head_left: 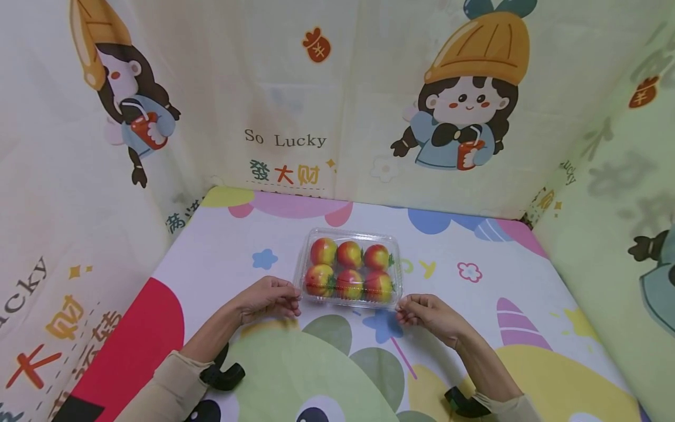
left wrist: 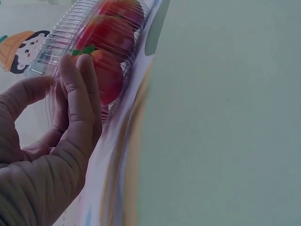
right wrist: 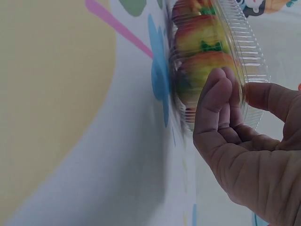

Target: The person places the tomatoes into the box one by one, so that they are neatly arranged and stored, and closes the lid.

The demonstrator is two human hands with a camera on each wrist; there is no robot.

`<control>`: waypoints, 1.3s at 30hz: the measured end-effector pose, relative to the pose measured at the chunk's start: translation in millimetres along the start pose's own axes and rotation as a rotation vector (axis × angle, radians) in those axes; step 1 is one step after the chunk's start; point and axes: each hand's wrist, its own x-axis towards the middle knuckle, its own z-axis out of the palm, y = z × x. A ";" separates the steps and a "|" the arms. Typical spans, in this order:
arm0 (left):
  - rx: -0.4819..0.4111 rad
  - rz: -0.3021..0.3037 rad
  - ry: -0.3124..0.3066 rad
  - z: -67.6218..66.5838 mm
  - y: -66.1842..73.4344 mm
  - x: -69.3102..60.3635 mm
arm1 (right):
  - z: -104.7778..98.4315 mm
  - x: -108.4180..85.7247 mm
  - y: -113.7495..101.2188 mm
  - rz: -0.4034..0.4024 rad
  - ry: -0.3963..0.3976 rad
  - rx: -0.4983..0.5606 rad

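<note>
A clear plastic clamshell box [head_left: 394, 235] with several red-and-yellow fruits [head_left: 350, 283] inside lies on the table in the head view; its lid looks closed. Small green leaves show on some fruits. My left hand [head_left: 270, 299] pinches the rim at the box's near left corner. At the near right corner, the rim is between the thumb and fingers of my right hand [head_left: 426, 313]. In the left wrist view, the left hand's fingertips [left wrist: 84, 61] cover part of the nearest fruit. The right wrist view shows the right thumb [right wrist: 263, 96] against the box's ribbed edge.
A table cover [head_left: 453, 246] printed with cartoon shapes lies under the box. Printed cloth walls [head_left: 369, 105] enclose the table at the back, left and right. A black strap piece [head_left: 224, 376] sits at the left wrist, and another [head_left: 465, 403] at the right.
</note>
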 end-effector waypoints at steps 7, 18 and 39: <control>0.035 0.022 0.004 1.8 -1.3 1.3 | 0.3 1.3 2.4 0.009 0.020 0.016; 0.045 0.109 0.036 9.3 -6.8 3.5 | 2.3 0.5 0.6 0.014 0.043 -0.005; 0.210 0.115 0.126 5.7 -6.8 1.7 | 6.8 1.8 0.1 0.016 0.079 -0.015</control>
